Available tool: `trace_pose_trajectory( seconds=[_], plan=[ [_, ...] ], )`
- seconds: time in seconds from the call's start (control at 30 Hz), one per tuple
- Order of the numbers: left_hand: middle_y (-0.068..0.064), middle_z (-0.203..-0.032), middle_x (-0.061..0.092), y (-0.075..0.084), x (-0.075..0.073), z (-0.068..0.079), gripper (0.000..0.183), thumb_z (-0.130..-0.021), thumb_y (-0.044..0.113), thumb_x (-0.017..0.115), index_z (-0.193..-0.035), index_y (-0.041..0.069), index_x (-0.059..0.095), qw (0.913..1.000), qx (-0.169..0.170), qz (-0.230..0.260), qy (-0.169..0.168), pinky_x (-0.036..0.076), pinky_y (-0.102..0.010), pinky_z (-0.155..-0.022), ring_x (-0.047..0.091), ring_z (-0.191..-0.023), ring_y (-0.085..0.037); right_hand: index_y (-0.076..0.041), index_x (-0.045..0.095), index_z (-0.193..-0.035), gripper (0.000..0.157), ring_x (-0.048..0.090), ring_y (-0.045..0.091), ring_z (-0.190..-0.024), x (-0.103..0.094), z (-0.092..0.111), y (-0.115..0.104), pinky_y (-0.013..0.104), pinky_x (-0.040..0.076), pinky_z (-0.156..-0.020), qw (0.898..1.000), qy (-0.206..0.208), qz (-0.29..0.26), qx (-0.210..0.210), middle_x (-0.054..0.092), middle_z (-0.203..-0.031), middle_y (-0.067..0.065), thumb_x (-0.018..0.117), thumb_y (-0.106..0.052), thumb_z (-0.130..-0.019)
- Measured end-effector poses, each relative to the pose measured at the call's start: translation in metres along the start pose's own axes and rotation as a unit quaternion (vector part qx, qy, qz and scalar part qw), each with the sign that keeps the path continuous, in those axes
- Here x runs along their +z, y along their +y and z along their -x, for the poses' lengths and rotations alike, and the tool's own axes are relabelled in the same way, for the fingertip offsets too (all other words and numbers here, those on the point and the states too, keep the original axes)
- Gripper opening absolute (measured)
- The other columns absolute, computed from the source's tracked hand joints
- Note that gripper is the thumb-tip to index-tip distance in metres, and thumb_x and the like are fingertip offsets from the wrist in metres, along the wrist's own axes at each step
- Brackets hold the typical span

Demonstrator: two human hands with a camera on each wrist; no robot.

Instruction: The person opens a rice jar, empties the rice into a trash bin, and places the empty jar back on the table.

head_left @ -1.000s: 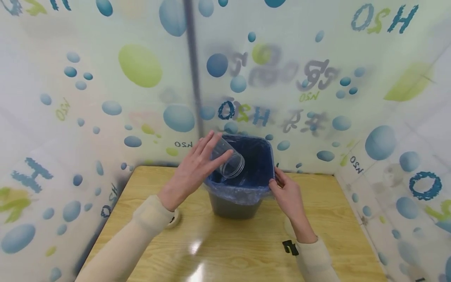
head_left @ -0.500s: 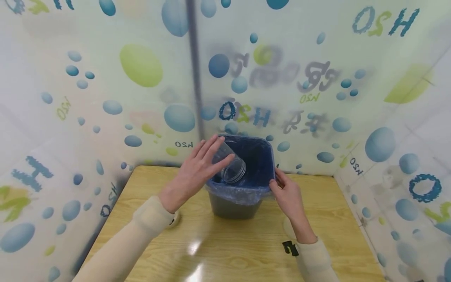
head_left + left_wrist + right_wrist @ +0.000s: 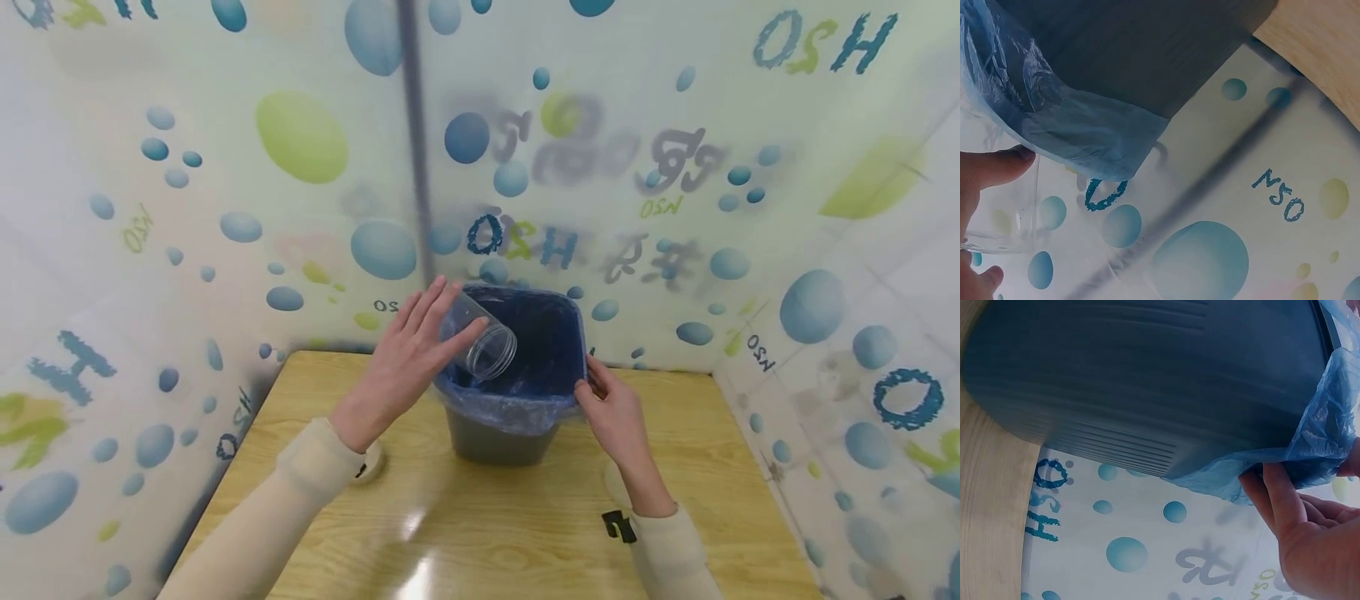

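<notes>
A gray bin (image 3: 498, 443) with a blue bag (image 3: 510, 415) in it stands near the middle of the counter's (image 3: 480, 533) far edge. The left hand (image 3: 401, 362) holds a clear cup (image 3: 487, 348) at the bin's left side. The cup is tipped, with its ringed end pointing down and right, into the bin's mouth. The right hand (image 3: 615, 417) pinches the bag at the bin's right rim. The two hands are well apart.

From the head, you can see down into the bin. The left wrist view shows the thumb on one side of the cup and fingers on the other. The right wrist view shows fingers tucked under the bag's edge, and little ridges (image 3: 1122, 450) on the bin's side, which the head view does not show.
</notes>
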State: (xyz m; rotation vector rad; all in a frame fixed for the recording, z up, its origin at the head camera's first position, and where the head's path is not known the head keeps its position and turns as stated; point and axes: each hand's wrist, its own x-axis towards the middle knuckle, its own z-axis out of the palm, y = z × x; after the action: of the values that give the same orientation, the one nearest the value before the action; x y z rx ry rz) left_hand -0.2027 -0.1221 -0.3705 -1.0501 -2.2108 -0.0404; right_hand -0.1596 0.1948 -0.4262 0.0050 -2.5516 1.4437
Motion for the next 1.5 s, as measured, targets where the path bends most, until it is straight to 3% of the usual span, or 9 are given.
trace_pose_trajectory(
  seconds=[0.17,0.3,0.5,0.8,0.97,1.17,1.3,1.5],
  plan=[
    [-0.024,-0.167,0.02,0.0,0.002,0.001,0.082,-0.088,-0.017,0.067,-0.157,0.023,0.045,0.9999,-0.01,0.007,0.012,0.023,-0.057,-0.123,0.012,-0.158,-0.038,0.0,0.054,-0.149,0.051,0.066,0.033,-0.121,0.0,-0.001,0.0,0.048,0.055,-0.096,1.0,-0.003,-0.004,0.004,0.064,-0.138,0.021,0.06,-0.016,-0.101],
    [-0.026,-0.163,0.028,0.0,0.004,0.0,0.079,-0.085,-0.005,0.08,-0.152,0.022,0.05,0.9981,-0.028,0.014,0.054,0.028,-0.058,-0.12,0.021,-0.155,-0.041,0.0,0.053,-0.149,0.051,0.066,0.034,-0.121,0.0,0.0,-0.001,0.048,0.056,-0.095,1.0,-0.006,-0.007,0.006,0.063,-0.138,0.021,0.06,-0.016,-0.101],
    [-0.03,-0.158,0.032,-0.001,0.008,0.001,0.09,-0.071,0.016,0.097,-0.149,0.023,0.051,0.9925,-0.056,0.038,0.101,0.033,-0.063,-0.116,0.027,-0.151,-0.046,-0.001,0.052,-0.15,0.052,0.065,0.034,-0.123,-0.001,-0.001,0.0,0.048,0.055,-0.097,1.0,-0.009,-0.008,0.011,0.062,-0.14,0.021,0.059,-0.018,-0.102],
    [-0.033,-0.15,0.037,0.003,0.015,0.012,0.099,-0.066,0.021,0.101,-0.149,0.02,0.048,0.9812,-0.104,0.082,0.14,0.028,-0.061,-0.119,0.03,-0.148,-0.051,0.0,0.051,-0.15,0.053,0.065,0.033,-0.124,-0.003,-0.001,-0.002,0.048,0.054,-0.099,1.0,-0.012,-0.009,0.014,0.061,-0.141,0.021,0.058,-0.022,-0.102],
    [-0.032,-0.149,0.04,0.002,0.021,0.02,0.096,-0.067,0.027,0.099,-0.148,0.02,0.049,0.9718,-0.123,0.104,0.172,0.033,-0.067,-0.113,0.034,-0.144,-0.055,0.0,0.052,-0.15,0.052,0.066,0.034,-0.122,-0.002,-0.001,-0.002,0.048,0.054,-0.098,1.0,-0.01,-0.011,0.009,0.062,-0.14,0.021,0.059,-0.021,-0.102],
    [-0.034,-0.145,0.045,0.004,0.027,0.028,0.076,-0.086,0.054,0.08,-0.145,0.013,0.054,0.9542,-0.145,0.136,0.224,0.034,-0.069,-0.111,0.035,-0.145,-0.054,-0.001,0.052,-0.15,0.052,0.066,0.033,-0.122,-0.003,-0.001,-0.002,0.048,0.054,-0.098,1.0,-0.01,-0.011,0.009,0.062,-0.14,0.02,0.06,-0.022,-0.103],
    [-0.034,-0.144,0.047,0.011,0.032,0.036,0.076,-0.093,0.064,0.066,-0.142,0.007,0.054,0.9374,-0.162,0.163,0.262,0.034,-0.068,-0.113,0.037,-0.143,-0.054,-0.001,0.051,-0.151,0.053,0.065,0.034,-0.123,-0.003,-0.001,-0.001,0.049,0.054,-0.098,1.0,-0.014,-0.01,0.006,0.061,-0.141,0.02,0.059,-0.023,-0.103],
    [-0.033,-0.147,0.047,0.021,0.037,0.044,0.083,-0.087,0.056,0.078,-0.139,-0.004,0.051,0.8972,-0.184,0.244,0.319,0.03,-0.06,-0.118,0.038,-0.143,-0.052,-0.001,0.05,-0.151,0.054,0.064,0.035,-0.124,-0.003,-0.001,-0.001,0.049,0.053,-0.099,1.0,-0.016,-0.006,0.005,0.06,-0.142,0.022,0.058,-0.023,-0.103]
  ],
)
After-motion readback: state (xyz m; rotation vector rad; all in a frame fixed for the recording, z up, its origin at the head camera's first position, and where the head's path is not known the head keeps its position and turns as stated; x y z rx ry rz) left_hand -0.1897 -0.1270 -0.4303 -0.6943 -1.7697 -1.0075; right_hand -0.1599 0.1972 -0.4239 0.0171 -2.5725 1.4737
